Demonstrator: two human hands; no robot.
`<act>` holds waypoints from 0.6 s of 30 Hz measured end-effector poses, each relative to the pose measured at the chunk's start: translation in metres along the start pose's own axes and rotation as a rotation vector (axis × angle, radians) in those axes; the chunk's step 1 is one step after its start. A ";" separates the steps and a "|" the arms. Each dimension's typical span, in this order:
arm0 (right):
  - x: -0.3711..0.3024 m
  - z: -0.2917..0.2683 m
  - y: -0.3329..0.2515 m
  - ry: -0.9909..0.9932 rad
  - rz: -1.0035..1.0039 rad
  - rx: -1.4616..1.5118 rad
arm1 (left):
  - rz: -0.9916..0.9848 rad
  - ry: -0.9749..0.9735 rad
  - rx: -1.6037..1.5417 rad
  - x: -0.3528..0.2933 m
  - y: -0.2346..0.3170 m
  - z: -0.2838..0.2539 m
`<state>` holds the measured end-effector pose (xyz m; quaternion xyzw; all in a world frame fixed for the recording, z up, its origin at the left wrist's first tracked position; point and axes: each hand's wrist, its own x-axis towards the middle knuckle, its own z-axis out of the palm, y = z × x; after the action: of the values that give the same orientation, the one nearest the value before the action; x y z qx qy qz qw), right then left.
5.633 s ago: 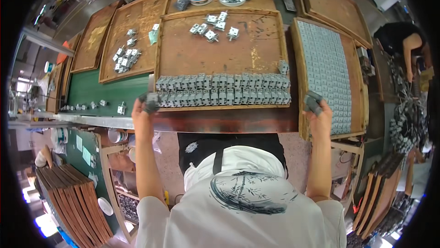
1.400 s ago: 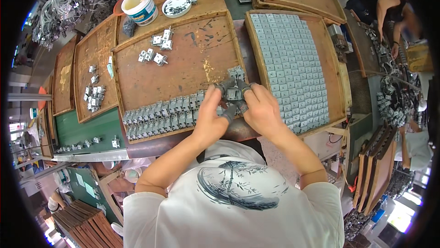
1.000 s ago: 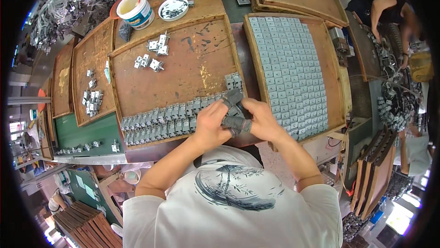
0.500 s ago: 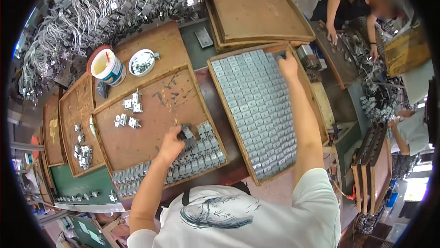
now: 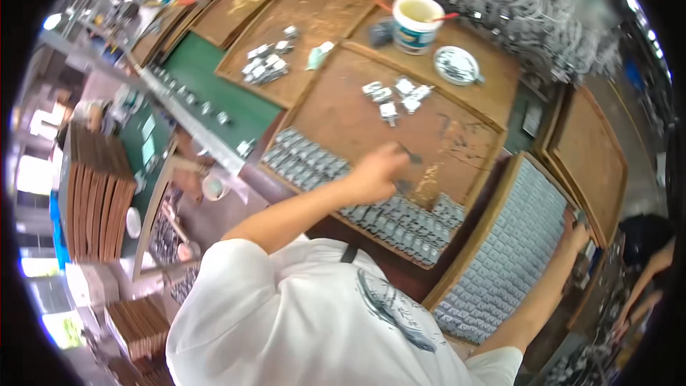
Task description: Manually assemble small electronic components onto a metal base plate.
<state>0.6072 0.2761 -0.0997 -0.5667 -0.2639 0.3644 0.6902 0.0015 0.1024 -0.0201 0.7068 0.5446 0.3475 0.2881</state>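
Since 0.5 s ago: view has swung, trays now run diagonally; my left hand (image 5: 377, 172) has stayed over the row of grey parts, my right hand (image 5: 576, 232) has stayed at the far edge of the right tray.
Left fingers: curled loosely, tips pointing at the tray floor just past the row; a small dark piece shows at the fingertips (image 5: 407, 154), cannot tell if I pinch it or only touch it.
Right fingers: wrapped over the far rim of the full tray (image 5: 457, 272); mostly hidden behind the rim, so how far they close I cannot tell.
Middle tray (image 5: 457, 111): wooden, shallow; long double row of grey metal parts (image 5: 357, 193) along its near edge, a small loose cluster of parts (image 5: 396, 97) near its far side, bare scuffed wood between.
Full tray: packed edge to edge with grey parts in neat rows.
Left tray (image 5: 314, 11): a few loose grey parts, mostly bare wood.
Far right tray (image 5: 589, 157): wood, nothing in it that I can see.
Cup (image 5: 419, 23): white, pale liquid inside, red stick leaning in it, beyond the middle tray.
Dish (image 5: 457, 66): small, round, just beside the cup.
Green mat (image 5: 214, 93): a line of small parts along its edge.
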 end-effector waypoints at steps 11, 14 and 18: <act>-0.177 0.065 -0.044 -0.258 -0.002 -0.042 | -0.939 0.307 0.682 -0.193 -0.207 -0.202; -0.214 0.071 -0.045 -0.341 -0.022 -0.170 | -0.842 0.425 0.681 -0.199 -0.247 -0.179; -0.270 0.097 -0.055 -0.390 0.024 -0.208 | -0.873 0.447 0.584 -0.187 -0.247 -0.178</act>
<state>0.3823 0.1119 -0.0122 -0.5566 -0.4219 0.4460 0.5597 -0.3132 -0.0148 -0.1423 0.3760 0.9074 0.1723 0.0753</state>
